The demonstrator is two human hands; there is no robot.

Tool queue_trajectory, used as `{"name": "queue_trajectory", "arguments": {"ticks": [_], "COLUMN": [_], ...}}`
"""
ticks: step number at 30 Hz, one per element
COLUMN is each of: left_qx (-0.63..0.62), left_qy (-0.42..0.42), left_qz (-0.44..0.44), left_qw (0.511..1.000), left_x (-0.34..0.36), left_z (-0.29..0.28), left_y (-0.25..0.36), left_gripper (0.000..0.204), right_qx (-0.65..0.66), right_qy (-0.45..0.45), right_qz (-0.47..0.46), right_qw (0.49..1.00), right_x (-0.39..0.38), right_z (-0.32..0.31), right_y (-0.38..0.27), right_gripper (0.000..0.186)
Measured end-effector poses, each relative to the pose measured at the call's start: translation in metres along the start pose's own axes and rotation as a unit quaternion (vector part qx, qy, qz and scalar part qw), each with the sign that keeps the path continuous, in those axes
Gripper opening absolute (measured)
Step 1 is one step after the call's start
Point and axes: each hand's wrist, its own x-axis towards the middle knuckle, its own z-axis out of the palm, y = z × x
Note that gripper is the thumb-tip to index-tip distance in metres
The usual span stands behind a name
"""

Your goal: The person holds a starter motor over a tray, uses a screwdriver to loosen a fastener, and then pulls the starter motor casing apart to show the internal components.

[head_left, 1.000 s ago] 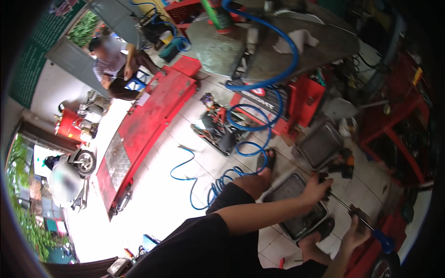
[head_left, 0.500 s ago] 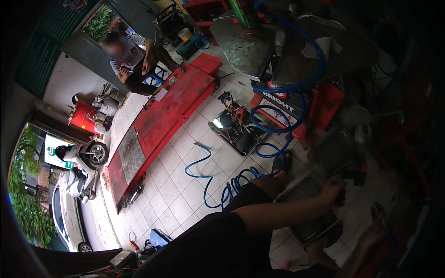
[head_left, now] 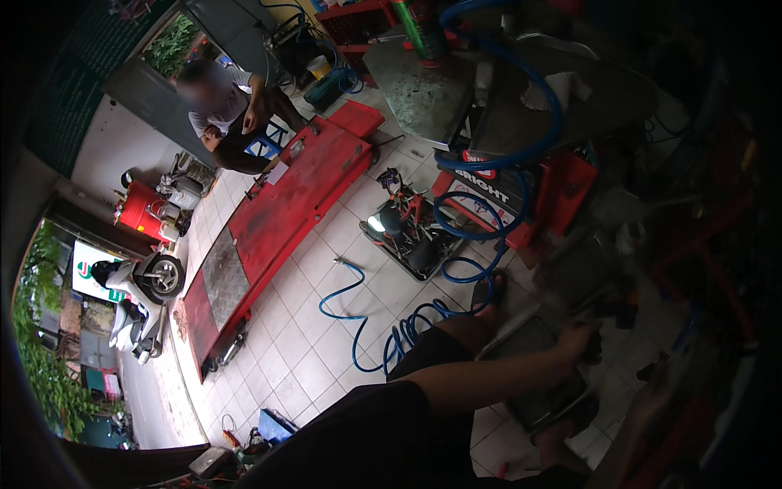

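Observation:
My left hand [head_left: 580, 341] is closed, its fingers curled round something small and dark that I cannot make out. It hangs over a dark rectangular tray [head_left: 521, 346] on the tiled floor, between my feet. To the lower right, my right hand [head_left: 653, 398] is in deep shadow and blurred, so its fingers cannot be read. A small dark object [head_left: 649, 372] shows just beyond it. Past my left hand are dim metal parts [head_left: 623, 306], too dark to name.
A coiled blue air hose [head_left: 415, 322] trails over the tiles. Beyond it lie a toolbox tray [head_left: 415, 236] of tools, a long red lift platform [head_left: 285, 208] and a red machine [head_left: 562, 196]. A person [head_left: 232, 114] sits behind the platform. A scooter [head_left: 142, 297] stands by the doorway.
The whole view has shifted slightly. The white car outside the doorway has gone out of sight. My left hand keeps its closed grip over the tray; the right has moved a little.

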Motion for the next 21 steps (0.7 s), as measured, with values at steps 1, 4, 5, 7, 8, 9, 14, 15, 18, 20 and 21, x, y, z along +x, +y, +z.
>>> {"name": "queue_trajectory", "arguments": {"ticks": [1, 4, 5, 7, 8, 9, 14, 15, 18, 20, 21], "left_qx": [-0.001, -0.022, -0.024, -0.022, -0.008, 0.004, -0.021, -0.033, -0.047, -0.044, -0.052], "left_qy": [-0.002, -0.012, -0.006, -0.006, 0.0, 0.009, -0.025, -0.031, -0.042, -0.002, -0.017], "left_qz": [-0.006, -0.011, -0.008, -0.01, -0.012, -0.009, -0.03, -0.023, 0.001, 0.015, 0.03], "left_qw": [1.0, 1.0, 1.0, 1.0, 1.0, 1.0, 0.999, 0.999, 0.998, 0.999, 0.998], "left_x": [0.001, 0.005, 0.005, 0.005, 0.005, 0.004, 0.014, 0.014, -0.009, -0.032, -0.025], "left_z": [0.001, -0.006, -0.007, -0.002, 0.0, 0.0, -0.019, -0.026, -0.007, 0.021, 0.018], "left_y": [-0.002, -0.001, 0.0, 0.002, 0.003, 0.004, -0.002, 0.002, 0.019, 0.032, 0.032], "left_gripper": [0.018, 0.02, 0.022, 0.024, 0.024, 0.023, 0.026, 0.024, 0.021, 0.019, 0.019], "right_qx": [-0.03, -0.134, -0.172, -0.239, -0.268, -0.159, -0.049, -0.024, -0.076, -0.124, -0.163], "right_qy": [0.006, -0.081, -0.127, -0.063, -0.035, -0.084, -0.033, -0.054, -0.055, -0.102, -0.03], "right_qz": [-0.027, 0.047, 0.096, 0.034, 0.002, -0.007, 0.036, 0.1, 0.169, 0.277, 0.099], "right_qw": [0.999, 0.986, 0.972, 0.968, 0.963, 0.984, 0.998, 0.993, 0.981, 0.947, 0.981], "right_x": [0.004, 0.002, 0.002, 0.006, 0.008, 0.023, 0.031, 0.016, 0.018, 0.027, 0.007], "right_z": [-0.005, 0.001, 0.006, 0.001, -0.002, -0.033, -0.02, 0.021, 0.02, 0.002, 0.033], "right_y": [0.008, -0.011, -0.02, -0.007, 0.011, 0.06, 0.088, 0.033, 0.056, 0.106, 0.088], "right_gripper": [0.035, 0.034, 0.033, 0.034, 0.034, 0.039, 0.058, 0.06, 0.037, 0.026, 0.025]}}
